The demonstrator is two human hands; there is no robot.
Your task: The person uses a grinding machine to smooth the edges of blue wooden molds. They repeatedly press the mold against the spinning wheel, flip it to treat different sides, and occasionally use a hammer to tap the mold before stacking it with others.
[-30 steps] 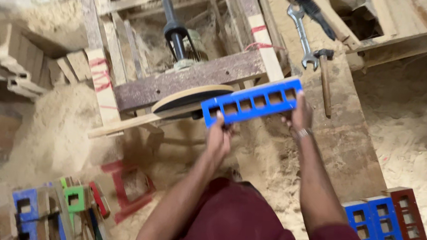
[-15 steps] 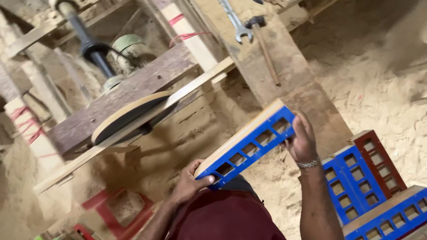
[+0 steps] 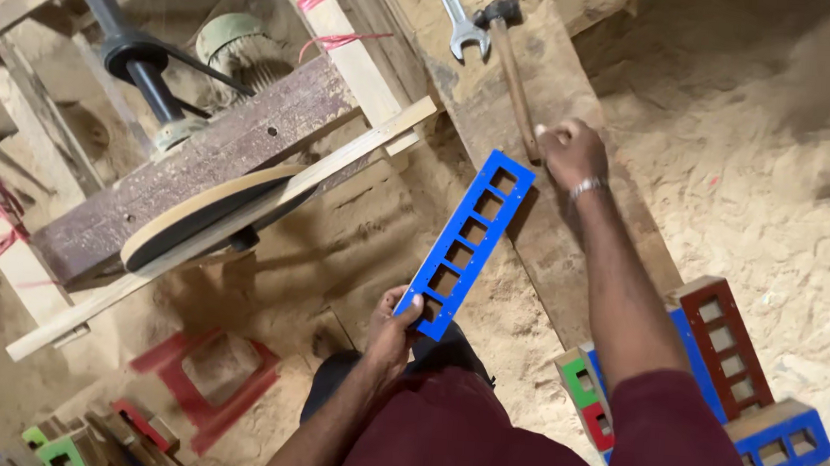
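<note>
Blue painted wooden strip with a row of square cutouts (image 3: 468, 242) sits mid-frame, pinched at its lower end by the left hand (image 3: 397, 324). Right hand (image 3: 569, 151), upper centre, is closed around the wooden-handled hammer (image 3: 512, 67) beside a steel spanner (image 3: 454, 17).

Blue slotted panel (image 3: 466, 243) w/ seven cut-out windows, brown-handled hammer (image 3: 511, 61), silver wrench (image 3: 454, 16), maroon sleeves, red stool (image 3: 207, 382), red, blue & green blocks (image 3: 716, 381), tan sawdust.
</note>
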